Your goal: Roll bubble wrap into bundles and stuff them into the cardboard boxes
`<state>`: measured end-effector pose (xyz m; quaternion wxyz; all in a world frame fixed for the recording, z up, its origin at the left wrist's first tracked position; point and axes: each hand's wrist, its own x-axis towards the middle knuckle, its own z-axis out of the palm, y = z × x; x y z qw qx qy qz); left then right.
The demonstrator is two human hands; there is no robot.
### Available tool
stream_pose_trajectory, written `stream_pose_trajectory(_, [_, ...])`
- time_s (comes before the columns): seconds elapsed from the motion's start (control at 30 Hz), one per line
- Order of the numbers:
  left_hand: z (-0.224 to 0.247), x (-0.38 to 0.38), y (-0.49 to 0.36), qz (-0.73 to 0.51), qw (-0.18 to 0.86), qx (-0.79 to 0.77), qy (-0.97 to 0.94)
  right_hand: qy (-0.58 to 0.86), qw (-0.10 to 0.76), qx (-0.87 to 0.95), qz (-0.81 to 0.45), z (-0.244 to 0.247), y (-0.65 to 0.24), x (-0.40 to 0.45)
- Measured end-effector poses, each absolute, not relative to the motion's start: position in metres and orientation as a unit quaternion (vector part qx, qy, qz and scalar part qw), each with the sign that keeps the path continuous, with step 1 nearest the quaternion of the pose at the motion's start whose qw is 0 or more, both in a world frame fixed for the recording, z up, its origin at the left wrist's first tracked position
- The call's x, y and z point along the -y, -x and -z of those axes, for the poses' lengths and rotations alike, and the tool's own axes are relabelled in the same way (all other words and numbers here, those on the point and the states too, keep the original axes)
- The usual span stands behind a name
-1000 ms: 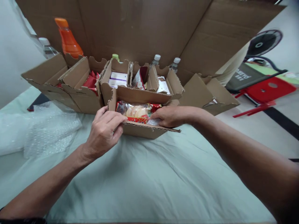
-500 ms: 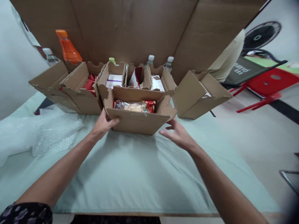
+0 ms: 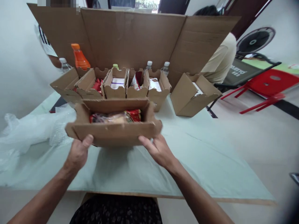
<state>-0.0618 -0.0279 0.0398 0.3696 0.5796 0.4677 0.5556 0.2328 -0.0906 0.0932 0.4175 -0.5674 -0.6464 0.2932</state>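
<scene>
Holding an open-topped brown cardboard box [image 3: 114, 134] between your left hand [image 3: 78, 153] and right hand [image 3: 161, 151], fingers clamped on its two ends, you have it, already loaded with red-and-clear plastic packets [image 3: 134, 115], seemingly raised above the pale-green-clothed table [image 3: 198, 161], not yet set down.

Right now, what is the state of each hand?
Left hand: holding the open-topped brown cardboard box by its left end.
Right hand: holding the box's right end.
</scene>
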Motion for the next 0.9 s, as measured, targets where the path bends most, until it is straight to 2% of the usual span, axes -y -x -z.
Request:
stream_pose_trajectory(0.07, [-0.069,0.011,0.062,-0.622,0.378,-0.468,-0.502,0.534,0.429,0.662,-0.303,-0.110,-0.218,0.062])
stream_pose_trajectory(0.17, [-0.099,0.000,0.041,-0.646,0.375,-0.429,-0.508,0.523,0.465,0.654,-0.287,-0.123,-0.223,0.047])
stream_pose_trajectory(0.33, [-0.073,0.048,0.029,-0.506,0.462,-0.434,-0.585,0.610,0.454,0.606,-0.234,-0.102,-0.247,0.116])
stream_pose_trajectory(0.43, [-0.059,0.069,0.054,-0.531,0.447,-0.460,-0.553,0.587,0.436,0.639,-0.240,-0.090,-0.227,0.139])
stream_pose_trajectory(0.53, [-0.070,0.065,0.073,-0.585,0.393,-0.461,-0.539,0.546,0.433,0.670,-0.255,-0.097,-0.205,0.123])
stream_pose_trajectory(0.63, [-0.076,0.060,0.068,-0.586,0.391,-0.435,-0.561,0.551,0.453,0.661,-0.233,-0.108,-0.210,0.112])
stream_pose_trajectory(0.8, [-0.060,0.059,0.014,-0.446,0.510,-0.374,-0.633,0.659,0.422,0.603,-0.155,-0.089,-0.263,0.165])
stream_pose_trajectory(0.9, [-0.060,0.044,-0.037,-0.393,0.585,-0.291,-0.647,0.727,0.449,0.507,-0.113,-0.061,-0.282,0.208])
